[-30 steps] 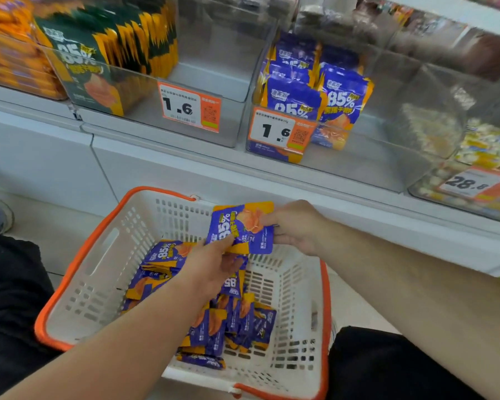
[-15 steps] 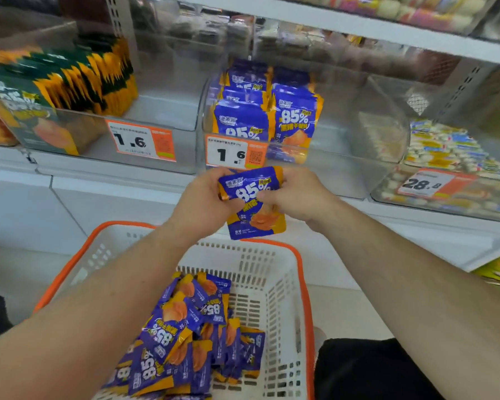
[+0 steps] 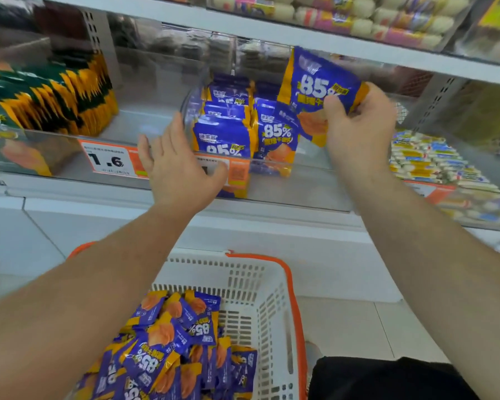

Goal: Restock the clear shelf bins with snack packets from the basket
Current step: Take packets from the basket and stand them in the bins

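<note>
Shelf (image 3: 272, 203) runs across the top half w/ clear bins side by side. Your white basket (image 3: 257, 287), orange rim, sits low centre, below the shelf; it's got a loose heap of purple packets (image 3: 168, 339) piled on its left side, lying every which way.

Middle clear bin (image 3: 309, 186): two rows of purple "85%" packets (image 3: 276, 137) standing upright, face forward, filling the left part; right part of the bin floor shows bare. An orange price tag on its front is mostly hidden behind your left hand.

Left bin (image 3: 67, 157): green-and-yellow packets (image 3: 55, 96) standing in a tight row front to back, w/ a "1.6" price tag (image 3: 111, 161) on the front wall.

Right bin (image 3: 462, 197): small white/yellow/blue wrapped sweets (image 3: 433, 163), blurred. Upper shelf bins (image 3: 358, 21) hold pale wrapped items, can't tell what.

Your right hand (image 3: 358, 131) is up over the middle bin, fingers & thumb curled round one purple packet (image 3: 315, 88), pinching its lower right part; pkt is roughly upright, tilted a bit, above and just right of the standing rows.

Your left hand (image 3: 176, 166) is spread, fingers straight, nothing in it, in front of the middle bin's left front corner; can't tell if it touches.
</note>
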### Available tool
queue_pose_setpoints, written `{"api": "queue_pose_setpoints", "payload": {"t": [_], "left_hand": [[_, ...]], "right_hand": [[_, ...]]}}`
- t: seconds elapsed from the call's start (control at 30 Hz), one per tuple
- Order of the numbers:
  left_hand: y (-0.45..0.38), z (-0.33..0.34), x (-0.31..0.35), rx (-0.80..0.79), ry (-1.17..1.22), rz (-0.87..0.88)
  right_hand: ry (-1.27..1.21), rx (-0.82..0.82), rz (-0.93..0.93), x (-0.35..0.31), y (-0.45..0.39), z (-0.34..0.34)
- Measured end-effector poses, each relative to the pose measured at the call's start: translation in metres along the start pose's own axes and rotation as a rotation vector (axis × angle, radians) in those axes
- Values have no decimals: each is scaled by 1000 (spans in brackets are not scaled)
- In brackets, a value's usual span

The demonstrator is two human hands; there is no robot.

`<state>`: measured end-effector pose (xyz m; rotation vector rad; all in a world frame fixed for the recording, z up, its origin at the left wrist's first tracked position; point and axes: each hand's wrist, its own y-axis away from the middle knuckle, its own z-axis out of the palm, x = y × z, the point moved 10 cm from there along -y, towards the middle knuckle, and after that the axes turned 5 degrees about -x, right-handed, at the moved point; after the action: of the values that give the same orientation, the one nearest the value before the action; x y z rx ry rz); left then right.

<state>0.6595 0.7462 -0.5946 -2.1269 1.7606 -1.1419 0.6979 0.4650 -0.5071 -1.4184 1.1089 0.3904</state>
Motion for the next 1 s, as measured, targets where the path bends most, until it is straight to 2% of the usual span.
{"api": "queue_pose_setpoints", "payload": {"t": [0.07,0.17,0.33,0.47,0.67,0.73,0.8,0.83,0.93,1.0], "left_hand": [[1,0,-2,18,-29,-5],[2,3,1,26,-42,1],[2,4,1,33,-21,-1],[1,1,1,41,-19,6],[1,2,0,-36,14,9],[1,1,-1,-65,79,8],[4,-6,-4,-48,180,8],[11,-13,-6,-4,224,26],[49,-24,-14,126,285,132],[78,-3,-32,-2,342,79]], "right_hand": [[205,-142,135,32,-11,22],[271,-313,370,76,-17,50],[350,-536,601,102,-23,84],[294,-479,692,116,-22,91],[198,-381,702,107,-17,83],[347,-317,611,92,-20,70],[544,-221,401,63,-19,59],[551,-172,255,42,-12,57],[353,-94,-206,-19,42,69],[298,-153,-371,-29,89,92]]}}
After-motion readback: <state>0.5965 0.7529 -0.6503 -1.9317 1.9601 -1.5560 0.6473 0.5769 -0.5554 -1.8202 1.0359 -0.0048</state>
